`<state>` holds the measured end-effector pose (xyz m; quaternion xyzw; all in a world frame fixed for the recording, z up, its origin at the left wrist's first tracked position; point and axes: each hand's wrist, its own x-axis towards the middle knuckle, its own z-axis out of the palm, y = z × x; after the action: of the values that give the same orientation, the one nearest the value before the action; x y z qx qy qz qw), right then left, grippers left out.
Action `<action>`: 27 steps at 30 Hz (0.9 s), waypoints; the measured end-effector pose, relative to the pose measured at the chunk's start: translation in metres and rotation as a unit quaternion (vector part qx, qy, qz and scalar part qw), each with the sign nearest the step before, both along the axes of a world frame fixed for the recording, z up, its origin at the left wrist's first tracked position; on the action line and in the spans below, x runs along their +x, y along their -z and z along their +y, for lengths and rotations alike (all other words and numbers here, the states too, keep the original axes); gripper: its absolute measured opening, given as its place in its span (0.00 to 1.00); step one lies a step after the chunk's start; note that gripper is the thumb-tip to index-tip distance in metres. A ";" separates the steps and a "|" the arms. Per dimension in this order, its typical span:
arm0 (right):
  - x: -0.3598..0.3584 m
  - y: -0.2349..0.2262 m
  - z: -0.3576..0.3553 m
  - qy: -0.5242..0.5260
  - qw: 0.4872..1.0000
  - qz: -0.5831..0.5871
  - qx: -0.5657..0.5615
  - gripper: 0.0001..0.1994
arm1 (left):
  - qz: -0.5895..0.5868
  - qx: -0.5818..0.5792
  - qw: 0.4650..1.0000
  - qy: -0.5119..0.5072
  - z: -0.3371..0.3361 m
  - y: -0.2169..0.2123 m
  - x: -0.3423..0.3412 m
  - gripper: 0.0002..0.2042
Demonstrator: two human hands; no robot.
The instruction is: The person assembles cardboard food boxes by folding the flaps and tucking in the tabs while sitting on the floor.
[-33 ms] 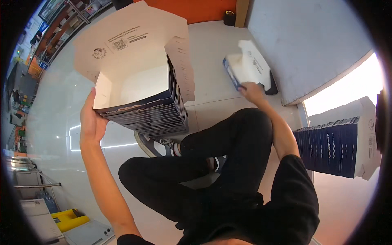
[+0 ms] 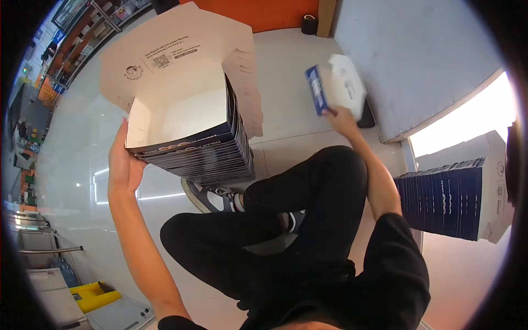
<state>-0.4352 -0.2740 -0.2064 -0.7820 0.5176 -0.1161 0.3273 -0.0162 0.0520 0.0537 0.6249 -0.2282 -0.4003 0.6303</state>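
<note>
A pale, glossy floor [image 2: 71, 165] fills most of the view, and the person sits on it in black trousers [image 2: 286, 220] with knees drawn up, a grey sneaker [image 2: 206, 197] showing under the left knee. To the upper right a large grey slab [image 2: 418, 60] lies flat on the floor.

In front of the left knee rises a nested stack of open cartons [image 2: 203, 148], white inside and dark blue outside, their lids [image 2: 176, 49] standing up together with printed marks on the inner face. At the far right a second stack of the same cartons [image 2: 456, 198] lies on its side, well apart from the first.

The left hand [image 2: 124, 165] rests flat against the left wall of the nested stack, palm on the blue edges and fingers spread upward; it presses rather than grasps. The right hand [image 2: 341, 118] reaches forward past the right knee and is closed on the lower edge of a single folded carton [image 2: 335, 88], white with a blue side, which is blurred and tilted just above the floor beside the grey slab.

A small dark roll [image 2: 309, 24] sits against the orange wall [image 2: 264, 14] at the top.
</note>
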 end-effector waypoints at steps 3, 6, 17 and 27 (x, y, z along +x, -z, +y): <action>-0.032 -0.045 -0.011 0.084 0.669 -0.696 0.247 0.14 | 0.005 -0.027 0.999 0.026 -0.002 0.008 0.000 0.34; -0.060 -0.092 0.009 0.018 0.463 -0.865 0.192 0.15 | -0.021 -0.050 0.999 0.007 0.001 0.012 -0.005 0.36; -0.033 -0.250 0.078 -0.221 0.573 -0.782 0.107 0.20 | -0.104 -0.190 0.975 -0.045 -0.010 0.016 -0.009 0.29; 0.112 -0.345 0.175 -0.373 0.838 -0.133 -0.375 0.09 | -0.097 -0.289 0.948 -0.093 -0.008 0.047 -0.023 0.19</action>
<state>-0.3236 -0.0990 0.1385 -0.9557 0.0549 -0.2735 0.0937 -0.0393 0.0440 0.0063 0.4699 -0.3354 -0.1942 0.7931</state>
